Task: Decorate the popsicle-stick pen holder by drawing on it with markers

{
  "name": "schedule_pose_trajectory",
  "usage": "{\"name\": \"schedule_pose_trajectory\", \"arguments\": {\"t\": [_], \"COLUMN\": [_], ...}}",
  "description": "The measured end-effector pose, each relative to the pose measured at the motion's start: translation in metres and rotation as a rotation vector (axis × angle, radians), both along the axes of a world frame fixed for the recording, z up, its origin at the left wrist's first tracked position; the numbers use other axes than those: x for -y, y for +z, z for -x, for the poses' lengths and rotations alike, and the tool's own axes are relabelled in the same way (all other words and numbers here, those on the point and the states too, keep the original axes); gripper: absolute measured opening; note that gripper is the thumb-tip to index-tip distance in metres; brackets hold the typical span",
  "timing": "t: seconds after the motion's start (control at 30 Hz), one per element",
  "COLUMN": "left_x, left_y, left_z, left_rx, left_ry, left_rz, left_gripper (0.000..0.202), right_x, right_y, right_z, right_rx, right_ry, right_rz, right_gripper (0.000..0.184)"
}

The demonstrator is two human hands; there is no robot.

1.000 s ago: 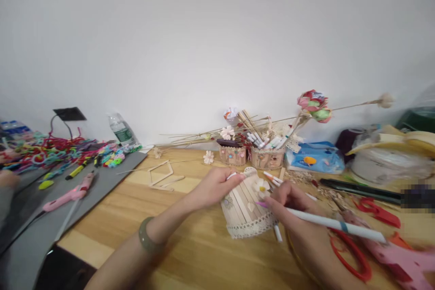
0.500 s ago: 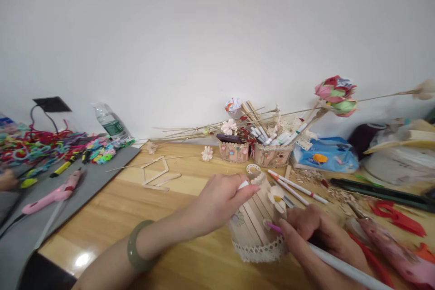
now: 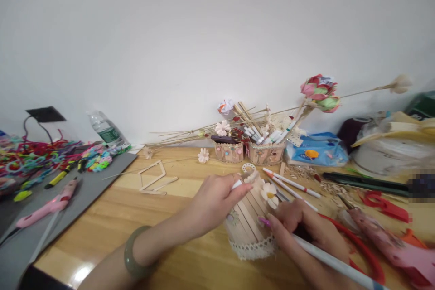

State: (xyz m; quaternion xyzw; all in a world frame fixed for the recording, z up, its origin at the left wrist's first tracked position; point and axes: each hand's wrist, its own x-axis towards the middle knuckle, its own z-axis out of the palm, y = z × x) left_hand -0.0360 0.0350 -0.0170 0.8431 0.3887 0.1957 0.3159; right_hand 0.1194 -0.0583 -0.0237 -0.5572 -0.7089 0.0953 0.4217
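Observation:
A craft made of flat wooden sticks (image 3: 246, 218) with a white lace trim along its lower edge leans tilted on the table before me. It bears a white flower with a yellow centre and a faint drawn flower on the sticks. My left hand (image 3: 217, 199), a green bangle on its wrist, grips the upper part, with a small white piece (image 3: 237, 184) between thumb and fingers. In my right hand (image 3: 306, 231) is a white marker (image 3: 335, 260), held like a pen. Its purple tip (image 3: 264, 221) is at the front of the sticks; whether it touches, I cannot tell.
Loose white markers (image 3: 292, 182) and wood shavings lie behind my right hand. Farther right are a pink glue gun (image 3: 390, 244) and red-handled tool (image 3: 370, 258). Two decorated holders (image 3: 267, 154) and a blue tissue pack (image 3: 316, 149) stand by the wall. Another pink glue gun (image 3: 50, 208) lies left.
The whole scene sits slightly farther left in view. Both hands keep their grips, and the purple tip stays close to the same spot on the sticks.

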Motion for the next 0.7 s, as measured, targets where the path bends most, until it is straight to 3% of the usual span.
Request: {"name": "schedule_pose_trajectory", "arguments": {"t": [0.37, 0.7], "left_x": [0.001, 0.001], "left_y": [-0.001, 0.001], "left_z": [0.0, -0.001], "left_rx": [0.002, 0.013], "left_ry": [-0.004, 0.011], "left_rz": [-0.001, 0.02], "left_gripper": [0.034, 0.035], "right_x": [0.004, -0.001], "right_y": [-0.008, -0.012], "right_z": [-0.001, 0.001], "right_rx": [0.006, -0.085], "right_ry": [-0.011, -0.022], "right_rz": [-0.055, 0.012], "right_gripper": [0.026, 0.028]}}
